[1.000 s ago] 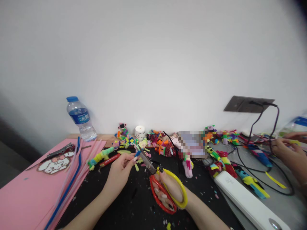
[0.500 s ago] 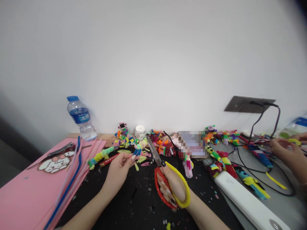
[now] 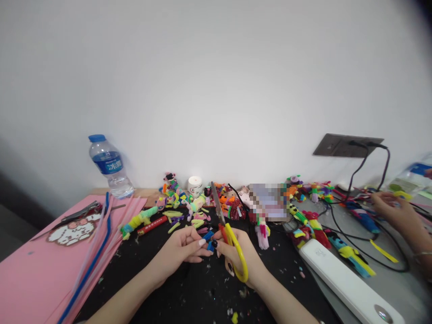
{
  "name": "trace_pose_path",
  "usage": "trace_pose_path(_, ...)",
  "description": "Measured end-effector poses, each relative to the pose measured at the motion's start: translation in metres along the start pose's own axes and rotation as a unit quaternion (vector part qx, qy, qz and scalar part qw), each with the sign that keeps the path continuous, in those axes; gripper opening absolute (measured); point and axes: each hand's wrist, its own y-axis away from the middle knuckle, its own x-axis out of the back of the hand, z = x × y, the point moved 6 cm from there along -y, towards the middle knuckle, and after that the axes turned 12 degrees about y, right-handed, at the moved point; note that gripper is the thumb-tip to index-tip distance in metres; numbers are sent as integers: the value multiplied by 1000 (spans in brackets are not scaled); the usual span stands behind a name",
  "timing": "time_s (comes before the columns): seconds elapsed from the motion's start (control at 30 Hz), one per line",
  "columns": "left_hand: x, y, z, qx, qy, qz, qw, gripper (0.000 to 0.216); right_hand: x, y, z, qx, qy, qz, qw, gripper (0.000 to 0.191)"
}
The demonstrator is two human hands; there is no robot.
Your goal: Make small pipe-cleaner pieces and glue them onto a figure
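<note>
Over the black mat [image 3: 175,288], my left hand [image 3: 182,246] pinches short blue pipe cleaner pieces [image 3: 209,241] between thumb and fingers. My right hand [image 3: 241,254] has its thumb and fingertips at the same blue pieces. Scissors [image 3: 235,247] with red and yellow handles hang on the right hand, blades pointing up and away. Just beyond my fingers lie small cut pipe cleaner bits [image 3: 197,220] in green, pink and purple. A yellow and green fuzzy figure [image 3: 138,221] lies to the left, beside a red stick [image 3: 151,224].
Pink sheets [image 3: 30,270] with long pipe cleaners [image 3: 88,270] cover the left side. A water bottle [image 3: 111,168] leans on the wall. At right are a long white device [image 3: 347,281], black cables [image 3: 362,236], several fuzzy figures [image 3: 349,254] and another person's hand [image 3: 393,209].
My right hand has moved in to meet the left at the blue pieces, and the scissors have turned more upright. My left hand has come down and right, nearer to me.
</note>
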Motion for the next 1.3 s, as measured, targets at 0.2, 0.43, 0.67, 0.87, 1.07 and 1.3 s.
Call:
trace_pose_path(0.2,7,-6,1,-32,-22,30,999,27,-2,1,3,13,34,12,999,16)
trace_pose_path(0.43,53,1,41,-266,-275,245,891,24,11,0,1,11,-20,94,995,28)
trace_pose_path(0.67,70,2,51,-282,-430,308,800,32,13,0,1,28,-12,95,995,28)
trace_pose_path(0.87,39,6,48,-302,-382,198,851,30,12,0,-4,38,-6,79,996,26)
trace_pose_path(1.07,-18,11,21,-192,-332,-61,921,18,3,3,-7,46,12,25,999,20)
trace_pose_path(1.3,-11,4,11,-150,-247,-60,956,23,-3,5,-7,39,54,-18,998,13)
